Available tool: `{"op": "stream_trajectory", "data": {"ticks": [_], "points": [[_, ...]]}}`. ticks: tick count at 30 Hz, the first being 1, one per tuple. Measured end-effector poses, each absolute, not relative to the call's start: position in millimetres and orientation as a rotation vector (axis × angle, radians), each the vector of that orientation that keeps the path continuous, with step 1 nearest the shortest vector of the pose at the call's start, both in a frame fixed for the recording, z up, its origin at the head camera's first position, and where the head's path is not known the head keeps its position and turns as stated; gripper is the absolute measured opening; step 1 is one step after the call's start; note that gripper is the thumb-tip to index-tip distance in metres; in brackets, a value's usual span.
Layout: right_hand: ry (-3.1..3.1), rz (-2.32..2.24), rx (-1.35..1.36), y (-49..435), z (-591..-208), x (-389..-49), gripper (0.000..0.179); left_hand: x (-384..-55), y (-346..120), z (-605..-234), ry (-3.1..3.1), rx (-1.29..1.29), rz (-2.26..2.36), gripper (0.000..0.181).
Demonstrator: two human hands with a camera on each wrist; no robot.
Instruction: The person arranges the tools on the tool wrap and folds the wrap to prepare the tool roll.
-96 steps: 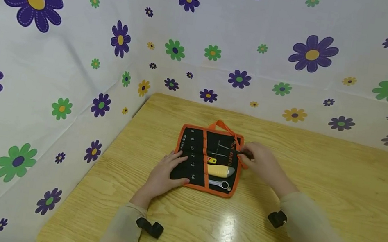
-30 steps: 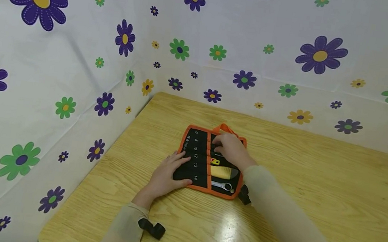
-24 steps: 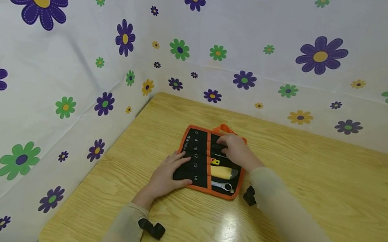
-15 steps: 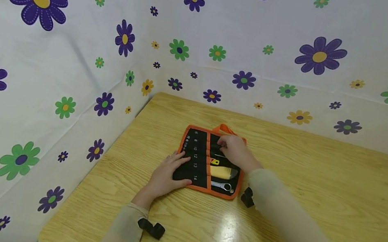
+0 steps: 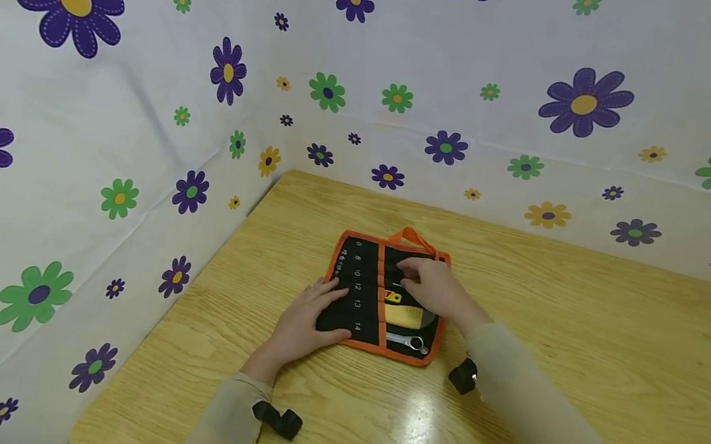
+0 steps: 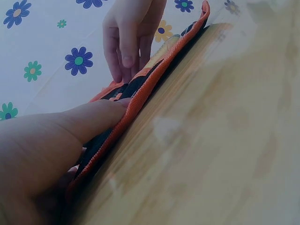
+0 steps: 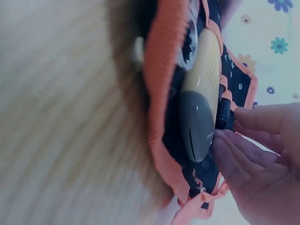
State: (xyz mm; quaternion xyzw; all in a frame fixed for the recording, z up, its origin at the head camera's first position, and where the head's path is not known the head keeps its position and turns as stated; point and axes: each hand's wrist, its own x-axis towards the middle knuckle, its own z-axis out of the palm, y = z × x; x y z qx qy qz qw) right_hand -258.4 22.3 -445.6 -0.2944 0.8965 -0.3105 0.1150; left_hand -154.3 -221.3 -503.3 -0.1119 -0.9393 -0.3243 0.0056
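Observation:
A black tool roll with orange trim point(image 5: 336, 312) lies spread on the table, sizes printed on its left flap. My left hand point(image 5: 306, 321) rests flat on that flap; its thumb lies along the near edge in the left wrist view. Over the right half hovers my right hand point(image 5: 440, 291), thumb and forefinger apart, their tips right by a black ribbed handle point(image 7: 224, 114) tucked in a pocket. Beside it sit a cream handle with a grey end point(image 7: 197, 117), a ring spanner point(image 5: 410, 342) and a small yellow-and-red item point(image 5: 393, 297).
The wooden table point(image 5: 584, 345) reaches far to the right. An orange strap point(image 5: 410, 236) loops out behind the roll. White sheeting with printed flowers point(image 5: 583, 105) stands along the back and left. Black wrist cameras point(image 5: 463, 376) hang below both sleeves.
My right hand came from the roll's right edge with a black tool, moved left over the pockets, and has now drawn slightly back right with its fingers parted. The left hand stays put.

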Motion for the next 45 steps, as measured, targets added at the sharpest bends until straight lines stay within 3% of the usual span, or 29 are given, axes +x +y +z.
{"op": "stream_trajectory", "data": {"ticks": [6, 12, 18, 30, 37, 45], "points": [[2.663, -0.813, -1.025, 35.1, -444.4, -233.2, 0.035, -154.2, -221.1, -502.9, -2.947, -0.348, -1.026, 0.072], [2.691, -0.825, -1.282, 46.2, -446.2, -209.0, 0.022, -154.0, -220.8, -500.6, -2.951, -0.344, -1.031, 0.072], [2.614, -0.772, -1.277, 53.8, -447.8, -193.5, 0.014, -154.4, -220.7, -501.2, -2.953, -0.346, -1.018, 0.072], [2.661, -0.529, -1.439, 57.3, -454.6, -179.1, 0.037, -154.4, -219.9, -501.3, -2.950, -0.346, -1.008, 0.072], [2.717, -0.466, -1.514, 49.9, -454.8, -175.2, 0.014, -153.8, -220.0, -501.8, -2.950, -0.346, -1.012, 0.071], [2.759, -0.461, -1.483, 46.9, -455.9, -174.0, 0.009, -155.1, -219.9, -503.0, -2.928, -0.329, -1.040, 0.063]]}}
